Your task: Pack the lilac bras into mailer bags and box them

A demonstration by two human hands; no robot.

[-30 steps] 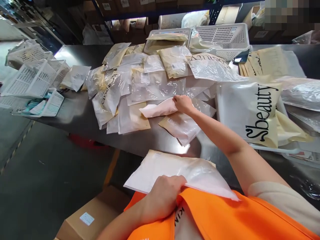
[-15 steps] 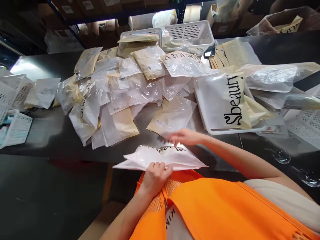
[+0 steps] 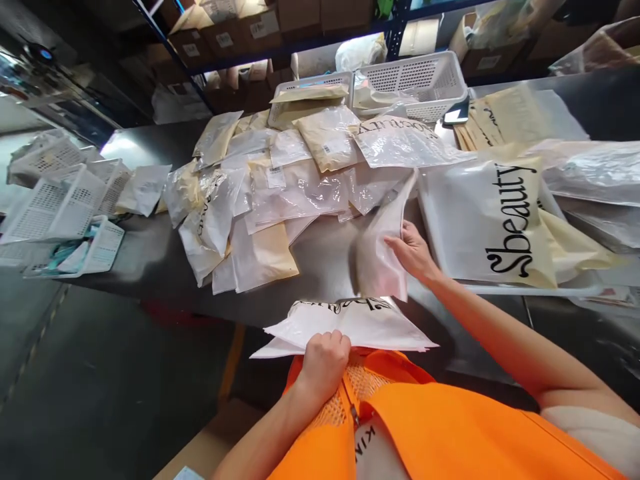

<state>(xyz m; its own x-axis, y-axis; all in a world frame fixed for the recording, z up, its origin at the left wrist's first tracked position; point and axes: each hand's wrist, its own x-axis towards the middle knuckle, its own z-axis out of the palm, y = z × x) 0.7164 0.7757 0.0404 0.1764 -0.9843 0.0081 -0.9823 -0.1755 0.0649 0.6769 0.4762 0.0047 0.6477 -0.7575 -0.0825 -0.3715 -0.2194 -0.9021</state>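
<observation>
Close to my body, my left hand (image 3: 326,363) is closed on the near edge of some white plastic bags (image 3: 350,327), whose top one carries black lettering. My right hand (image 3: 413,252) grips another plastic bag (image 3: 383,247) by its right edge and holds it tilted up over the table. That bag is translucent, and its label side does not show. Just right of my right hand lies a white tray (image 3: 450,267) with a large bag marked "beauty" (image 3: 515,220) on it. A pile of packed bags (image 3: 300,190) spreads across the table beyond my hands.
White perforated baskets (image 3: 410,83) stand at the back, with a phone (image 3: 457,112) beside them. More baskets (image 3: 65,200) are at the left, one holding teal items. Shelves with cardboard boxes (image 3: 260,30) rise behind the metal table (image 3: 327,257).
My right hand has taken a bag from the front of the pile and raised it toward the tray. My left hand keeps its hold on the white bags. The view has shifted left.
</observation>
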